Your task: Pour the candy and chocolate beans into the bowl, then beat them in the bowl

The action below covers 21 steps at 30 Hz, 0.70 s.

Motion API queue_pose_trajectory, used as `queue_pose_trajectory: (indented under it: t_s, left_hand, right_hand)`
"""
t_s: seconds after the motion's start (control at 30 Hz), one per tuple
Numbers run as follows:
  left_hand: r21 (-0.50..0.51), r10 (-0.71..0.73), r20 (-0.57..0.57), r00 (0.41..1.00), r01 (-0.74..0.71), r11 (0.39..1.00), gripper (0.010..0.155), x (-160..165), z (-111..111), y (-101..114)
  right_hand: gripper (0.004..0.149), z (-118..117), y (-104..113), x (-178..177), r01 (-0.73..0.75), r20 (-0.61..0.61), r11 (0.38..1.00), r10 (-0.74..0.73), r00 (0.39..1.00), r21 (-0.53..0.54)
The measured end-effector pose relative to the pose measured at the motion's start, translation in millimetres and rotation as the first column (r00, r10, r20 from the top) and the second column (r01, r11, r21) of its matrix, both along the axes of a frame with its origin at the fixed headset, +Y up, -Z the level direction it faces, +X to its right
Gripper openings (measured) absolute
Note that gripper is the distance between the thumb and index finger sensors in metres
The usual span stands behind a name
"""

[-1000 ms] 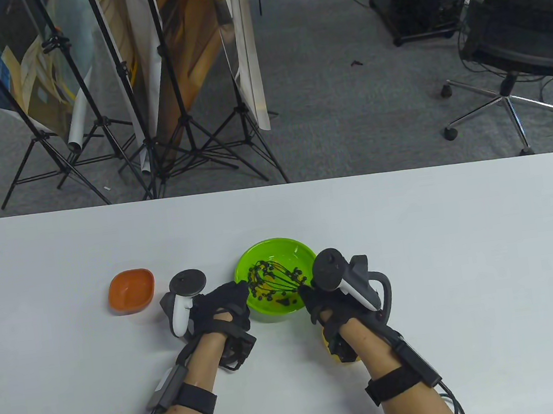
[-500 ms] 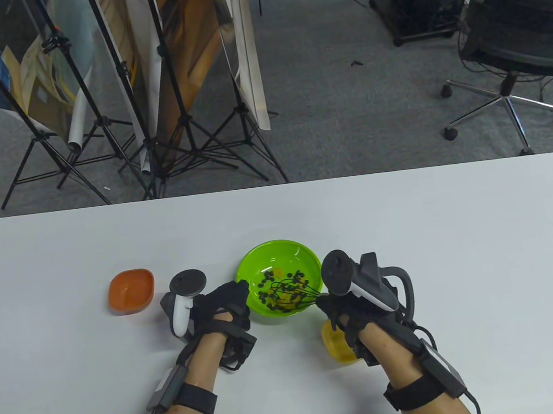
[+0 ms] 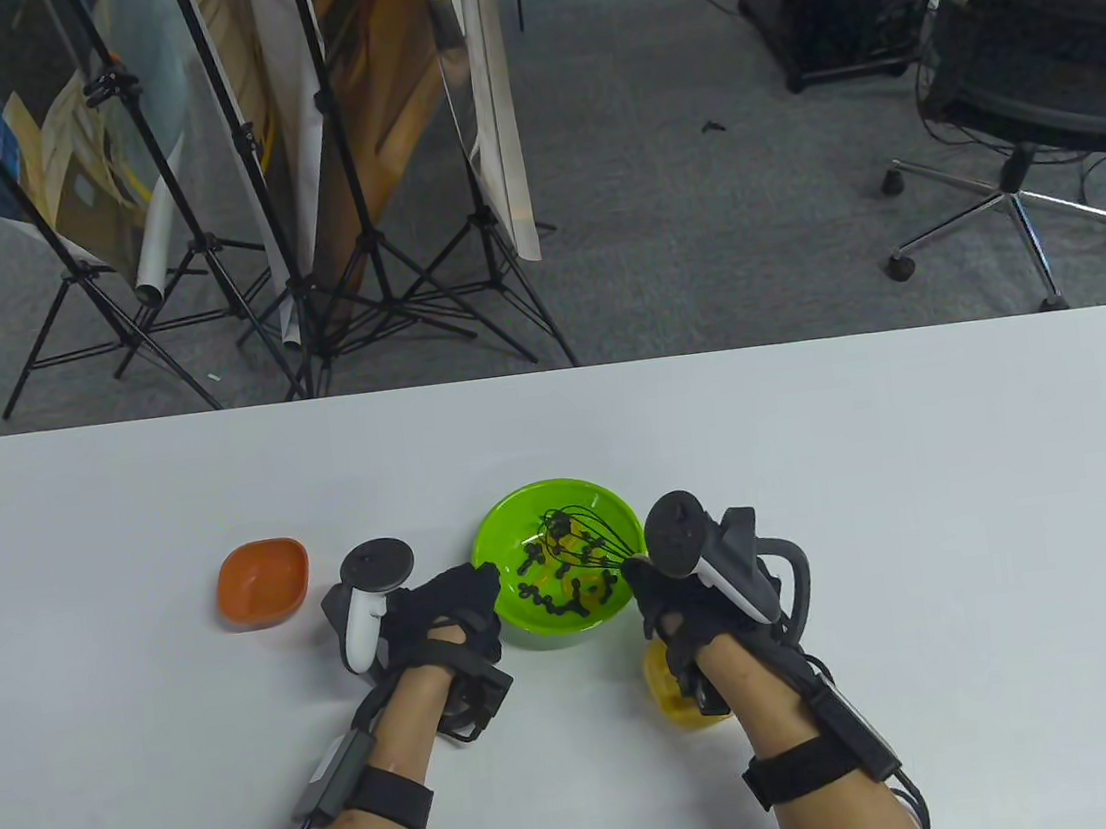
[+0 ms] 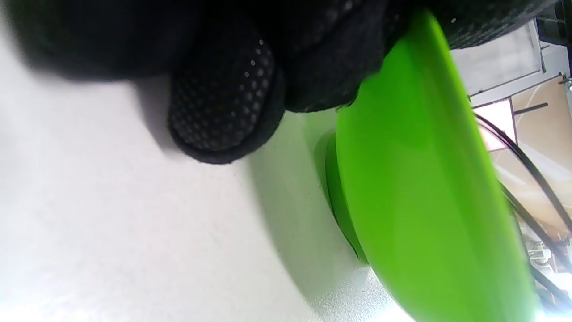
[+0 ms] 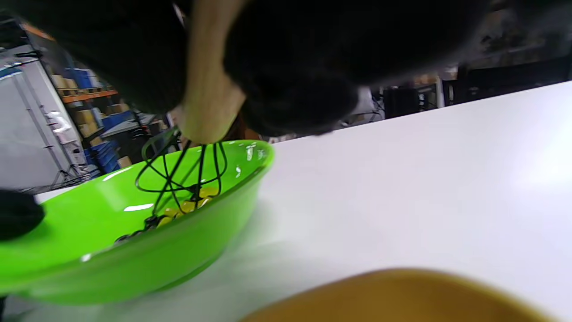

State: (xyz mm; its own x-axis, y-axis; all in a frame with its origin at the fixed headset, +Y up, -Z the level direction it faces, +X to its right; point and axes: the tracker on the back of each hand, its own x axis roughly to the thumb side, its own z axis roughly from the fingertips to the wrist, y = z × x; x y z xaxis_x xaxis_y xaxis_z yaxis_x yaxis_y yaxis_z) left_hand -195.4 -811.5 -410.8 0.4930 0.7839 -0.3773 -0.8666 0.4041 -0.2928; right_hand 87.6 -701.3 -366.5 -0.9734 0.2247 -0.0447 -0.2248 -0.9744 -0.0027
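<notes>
The right hand [image 3: 683, 610] is gripping the whisk [image 3: 584, 542], now swung to the far side of the green bowl [image 3: 498, 542]; beating is continuing. The left hand [image 3: 441, 610] is pinching its rim, beans [image 3: 556, 600] just beyond the fingers.

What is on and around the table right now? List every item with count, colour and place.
Bowl: one, green, table centre, near edge.
Whisk: one, black wire, head inside the bowl.
Beans: many, black, in the bowl with yellow candy.
Small dish: one, orange, left of the bowl.
Second dish: one, yellow, under the right wrist.
Table: one, white.
Light stands: several, black, on the floor behind.
Office chair: one, black, far right.
Left hand: black glove, grips the bowl's rim.
Right hand: black glove, holds the whisk.
</notes>
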Motion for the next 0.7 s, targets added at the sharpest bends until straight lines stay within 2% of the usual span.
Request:
queue_pose_trajectory:
  t_s: [0.17,0.37,0.5,0.7]
  left_hand:
    - [-0.001,-0.001,-0.006,1.000,0.001,1.000,0.044,-0.1,0.1,0.0]
    - [-0.010,0.003,-0.032,0.999,-0.003,1.000,0.045,-0.8,0.7,-0.7]
    - [-0.005,-0.008,-0.053,0.999,0.007,1.000,0.046,-1.0,1.3,-0.7]
    - [-0.002,-0.008,-0.046,0.999,0.008,1.000,0.045,-0.9,1.0,-1.1]
  right_hand:
    - [0.056,4.7,-5.9,-13.8,0.089,-0.072,0.993,-0.094,0.993,-0.072]
    - [0.054,12.8,7.3,-6.3,0.062,-0.129,0.990,-0.079,0.989,-0.130]
    - [0.054,17.5,20.3,0.7,-0.011,-0.127,0.989,-0.008,0.992,-0.146]
    - [0.054,13.8,37.3,10.4,-0.124,-0.062,0.986,0.118,0.991,-0.107]
